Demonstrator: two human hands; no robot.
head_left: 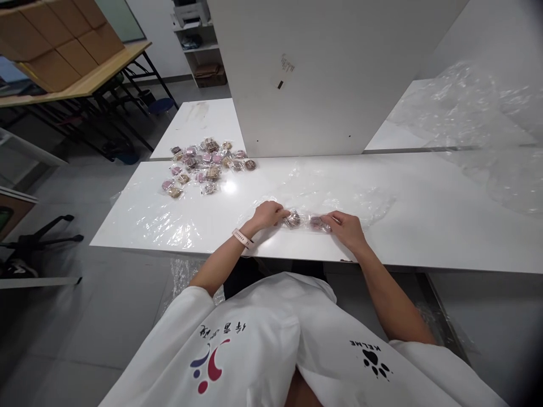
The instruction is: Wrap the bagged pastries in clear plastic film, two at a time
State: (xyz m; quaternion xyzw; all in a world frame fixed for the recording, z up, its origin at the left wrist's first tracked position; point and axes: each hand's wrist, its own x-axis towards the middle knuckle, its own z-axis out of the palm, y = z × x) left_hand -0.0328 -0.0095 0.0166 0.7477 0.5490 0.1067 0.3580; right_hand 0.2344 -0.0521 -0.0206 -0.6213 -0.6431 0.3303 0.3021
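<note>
Both hands are over the white table, close to its front edge. My left hand, with a pale wristband, pinches the clear wrapper of a round brown wrapped piece. My right hand has its fingers closed on the wrapper of a second, pinkish-brown wrapped piece. The two pieces lie side by side between my hands; whether their wrappers are joined I cannot tell. Behind them a thin clear plastic sheet spreads over the tabletop.
A heap of small wrapped pieces, pink, brown and tan, lies at the table's left. A white upright panel rises at the back. Crumpled clear plastic covers the right rear. Cardboard boxes stand on a wooden table at far left.
</note>
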